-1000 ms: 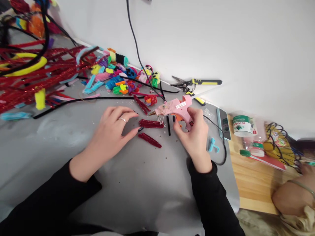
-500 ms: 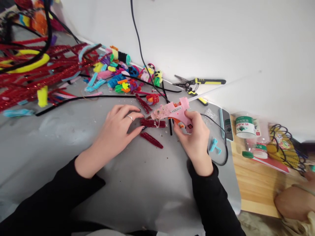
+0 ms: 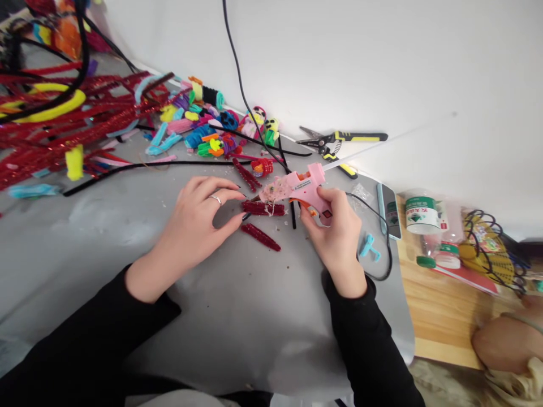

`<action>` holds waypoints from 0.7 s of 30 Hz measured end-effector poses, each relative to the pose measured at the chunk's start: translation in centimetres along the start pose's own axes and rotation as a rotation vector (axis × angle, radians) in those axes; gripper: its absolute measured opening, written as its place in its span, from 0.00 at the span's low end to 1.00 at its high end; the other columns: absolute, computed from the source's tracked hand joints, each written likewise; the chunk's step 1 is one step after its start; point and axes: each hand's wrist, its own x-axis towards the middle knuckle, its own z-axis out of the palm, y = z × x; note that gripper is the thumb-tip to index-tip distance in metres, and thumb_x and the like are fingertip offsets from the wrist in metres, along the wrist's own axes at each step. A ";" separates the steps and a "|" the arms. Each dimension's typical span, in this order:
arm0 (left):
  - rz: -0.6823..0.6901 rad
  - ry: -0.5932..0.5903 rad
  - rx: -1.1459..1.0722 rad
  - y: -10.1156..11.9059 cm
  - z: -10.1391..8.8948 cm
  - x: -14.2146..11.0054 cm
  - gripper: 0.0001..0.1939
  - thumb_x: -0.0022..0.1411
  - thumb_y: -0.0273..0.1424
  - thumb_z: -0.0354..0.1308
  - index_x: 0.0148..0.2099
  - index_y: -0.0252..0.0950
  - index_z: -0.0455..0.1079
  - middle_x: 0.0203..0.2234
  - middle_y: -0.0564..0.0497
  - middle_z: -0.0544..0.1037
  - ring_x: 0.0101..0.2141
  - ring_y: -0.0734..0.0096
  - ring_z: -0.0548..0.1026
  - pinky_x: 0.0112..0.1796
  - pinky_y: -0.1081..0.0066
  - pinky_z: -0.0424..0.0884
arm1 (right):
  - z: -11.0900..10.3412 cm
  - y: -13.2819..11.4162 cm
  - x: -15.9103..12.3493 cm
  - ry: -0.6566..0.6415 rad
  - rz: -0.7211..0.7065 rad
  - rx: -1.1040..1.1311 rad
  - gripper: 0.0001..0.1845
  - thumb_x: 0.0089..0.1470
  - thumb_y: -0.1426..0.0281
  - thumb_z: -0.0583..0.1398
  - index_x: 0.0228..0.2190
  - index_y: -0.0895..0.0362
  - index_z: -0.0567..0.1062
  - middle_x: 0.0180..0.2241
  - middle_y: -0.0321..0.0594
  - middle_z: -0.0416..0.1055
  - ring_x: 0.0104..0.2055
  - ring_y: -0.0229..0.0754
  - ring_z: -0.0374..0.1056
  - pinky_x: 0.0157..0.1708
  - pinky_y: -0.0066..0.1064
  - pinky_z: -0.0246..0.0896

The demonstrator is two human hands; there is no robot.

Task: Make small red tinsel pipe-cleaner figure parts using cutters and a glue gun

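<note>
My right hand [image 3: 337, 240] is wrapped round the handle of a pink hot glue gun [image 3: 307, 187], with a long clear glue stick [image 3: 365, 150] jutting from its back. The gun's nozzle points left, at the left end of a dark red pipe cleaner bundle [image 3: 265, 208]. White strands of glue lie over the bundle. My left hand [image 3: 199, 226], with a ring on one finger, has its thumb and fingertips at either side of that end, lightly gripping it. Below lies a separate dark red pipe cleaner piece [image 3: 261, 237]; above are a folded red piece [image 3: 246, 174] and a small red coil [image 3: 262, 167].
Loose red pipe cleaners [image 3: 97, 124] and small colourful pipe cleaner figures [image 3: 216, 127] spread over the grey table [image 3: 220, 333]. Wire-cutting pliers [image 3: 328, 147] lie by the wall. A phone [image 3: 389, 212], a black cable [image 3: 388, 260] and bottles [image 3: 424, 213] are on the right. Another person's knee [image 3: 504, 342] shows.
The view has shifted slightly. Both hands, the glue gun and the red bundle keep nearly the same places, and the nozzle stays by the bundle's left end.
</note>
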 end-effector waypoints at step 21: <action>-0.023 0.060 0.048 0.0 -0.4 0.1 0.08 0.73 0.33 0.54 0.47 0.46 0.76 0.48 0.47 0.83 0.52 0.50 0.78 0.56 0.48 0.74 | -1.3 1.2 -0.4 0.002 0.066 -0.023 0.10 0.63 0.65 0.63 0.46 0.51 0.74 0.33 0.36 0.75 0.26 0.40 0.66 0.28 0.33 0.69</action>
